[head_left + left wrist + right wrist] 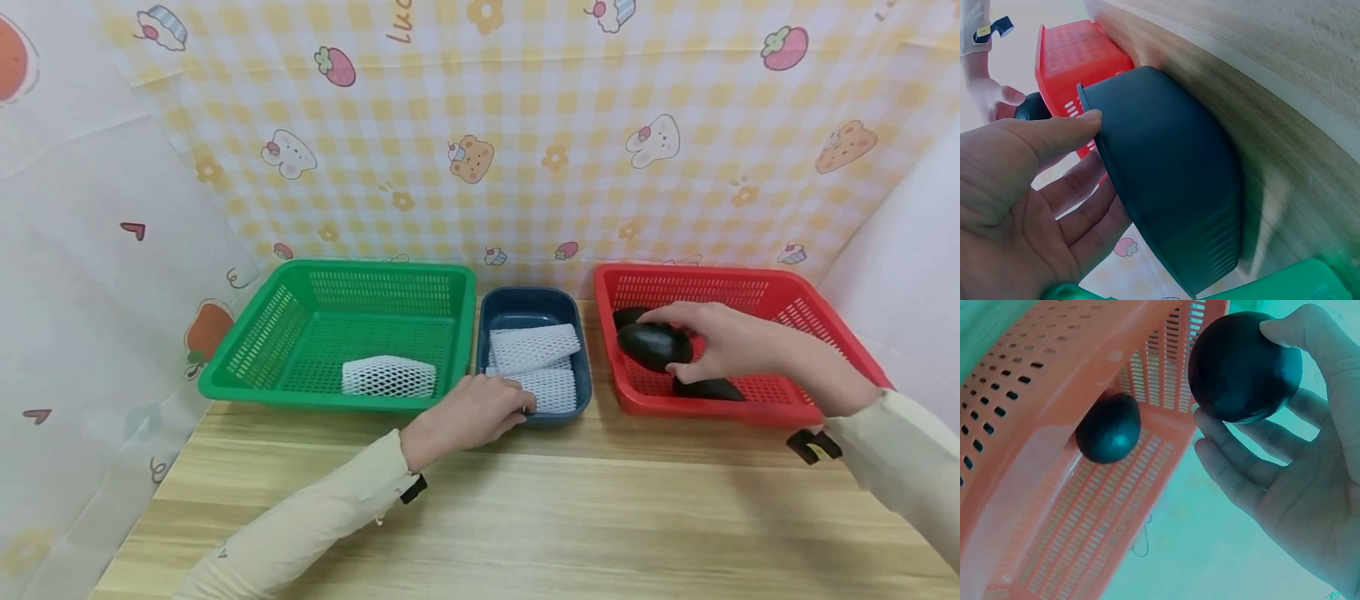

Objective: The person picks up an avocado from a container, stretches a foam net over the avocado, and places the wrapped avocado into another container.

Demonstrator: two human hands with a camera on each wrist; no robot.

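My right hand (723,337) holds a dark, smooth avocado (654,347) between thumb and fingers, above the red basket (750,414). In the right wrist view the avocado (1241,369) is raised beside the basket wall, and another avocado (1110,428) lies inside. My left hand (472,412) reaches over the near-left rim of the dark blue bin (525,300). Seen from the left wrist, the thumb touches the outside of that rim while the fairly straight fingers (1088,215) pass behind it, their tips hidden. White foam net sleeves (534,348) lie in the bin.
To the left stands a green basket (337,402) with one plump white foam net (388,377) in it. More dark avocados (708,389) sit in the red basket. All three containers stand side by side on a wooden table (562,517) before a patterned cloth (555,108).
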